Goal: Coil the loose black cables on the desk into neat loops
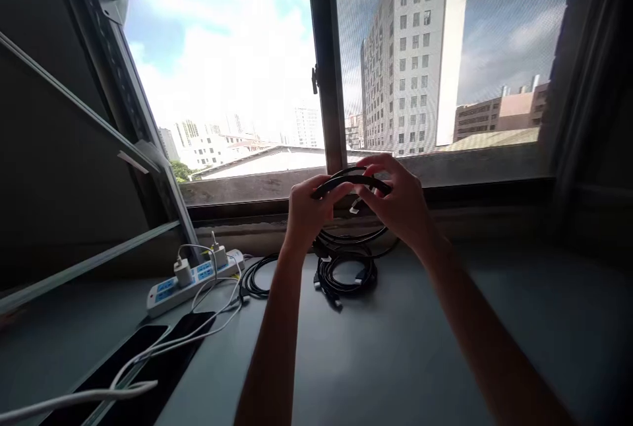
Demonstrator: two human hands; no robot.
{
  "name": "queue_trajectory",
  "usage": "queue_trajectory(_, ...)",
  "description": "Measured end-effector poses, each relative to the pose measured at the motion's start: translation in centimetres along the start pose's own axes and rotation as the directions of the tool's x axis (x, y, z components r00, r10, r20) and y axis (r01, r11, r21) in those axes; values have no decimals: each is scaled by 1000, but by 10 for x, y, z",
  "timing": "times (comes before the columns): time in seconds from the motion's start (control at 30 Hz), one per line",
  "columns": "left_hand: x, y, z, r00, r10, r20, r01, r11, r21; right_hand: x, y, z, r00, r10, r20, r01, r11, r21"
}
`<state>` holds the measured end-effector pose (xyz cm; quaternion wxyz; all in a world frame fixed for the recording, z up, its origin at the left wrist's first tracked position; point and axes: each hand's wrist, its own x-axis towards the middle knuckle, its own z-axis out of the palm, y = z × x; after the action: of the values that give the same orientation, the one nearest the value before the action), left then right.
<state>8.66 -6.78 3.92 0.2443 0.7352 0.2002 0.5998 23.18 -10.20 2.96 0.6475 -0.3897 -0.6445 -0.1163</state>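
Both hands — left (310, 212) and right (401, 205) — pinch a looped black cable (353, 180); fingers hide part of it.

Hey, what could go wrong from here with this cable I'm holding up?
Your left hand and right hand pinch the black cable near its top, so the hanging loops might slip and spring open. Those loops look close to the coiled cable on the desk and could snag it. The loose plug end might also catch in them.

The black cable (352, 179) hangs in loose loops, raised above the grey tabletop (370, 360).
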Motion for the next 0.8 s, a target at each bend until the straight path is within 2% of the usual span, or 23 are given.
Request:
queue_trajectory(0.1,0,5,-4,996,39,-82,-32,996,85,0,2,2,995,2,-98,-8,998,-70)
queue_trajectory(0.2,-2,11,-5,979,67,-194,-53,996,78,0,0,1,993,-17,-116,6,996,-90)
queue_trajectory(0.3,-2,17,-4,944,-4,-331,-20,997,-68,1,-6,0,985,-39,-170,23,996,-91)
queue_trajectory(0.4,-3,21,0,920,-145,-365,37,957,-287,1,-16,0,974,85,-212,-57,989,138)
queue_trajectory(0.47,-4,23,3,919,-204,-337,62,920,-387,0,-23,1,955,223,-197,-135,915,381)
queue_trajectory(0.57,-4,22,7,926,-259,-275,102,871,-480,-1,-32,0,911,408,-54,-275,701,658)
queue_trajectory(0.67,-3,19,11,935,-306,-179,164,820,-548,0,-37,-6,835,529,148,-447,497,744)
queue_trajectory(0.73,-3,17,14,934,-335,-126,204,788,-581,2,-38,-11,793,568,219,-506,415,756)
queue_trajectory(0.8,-4,16,19,933,-340,-122,201,769,-607,4,-37,-14,789,569,234,-503,378,777)
